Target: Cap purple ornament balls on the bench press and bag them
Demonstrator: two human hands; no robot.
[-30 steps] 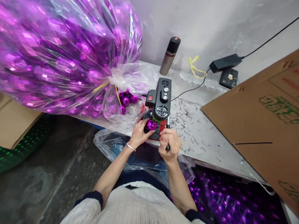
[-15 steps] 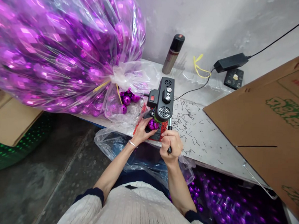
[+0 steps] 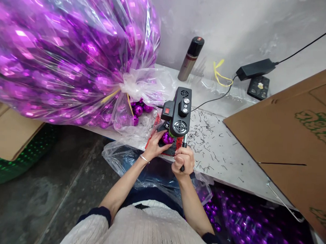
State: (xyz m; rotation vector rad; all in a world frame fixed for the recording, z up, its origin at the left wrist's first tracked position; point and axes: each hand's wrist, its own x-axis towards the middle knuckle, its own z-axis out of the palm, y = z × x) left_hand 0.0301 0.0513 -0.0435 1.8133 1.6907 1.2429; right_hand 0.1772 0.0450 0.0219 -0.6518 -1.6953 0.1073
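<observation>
A small black bench drill press [image 3: 181, 110] with a red switch stands on the table near its front edge. Under its head sits a shiny purple bauble [image 3: 167, 138], with the fingers and thumb of my left hand [image 3: 155, 145] closed around its left and near sides. The tool tip and its contact with the bauble are hidden by the head. On the machine's right side, my right hand [image 3: 183, 160] is wrapped round the black grip of the lever [image 3: 184, 141]. The red and black base [image 3: 178, 142] shows partly between my hands.
A big clear bag of purple baubles [image 3: 81, 61] fills the left. Loose baubles [image 3: 138, 110] lie by its knot. Behind stand a spray can [image 3: 191, 59] and a power adapter [image 3: 255, 69]. Dark shavings [image 3: 205, 142] litter the table [image 3: 231, 164]; a cardboard box [image 3: 292, 131] blocks the right.
My right hand and the lever grip have shifted slightly left, closer to my left hand. The left hand keeps its hold on the bauble. The whole view has moved a little.
</observation>
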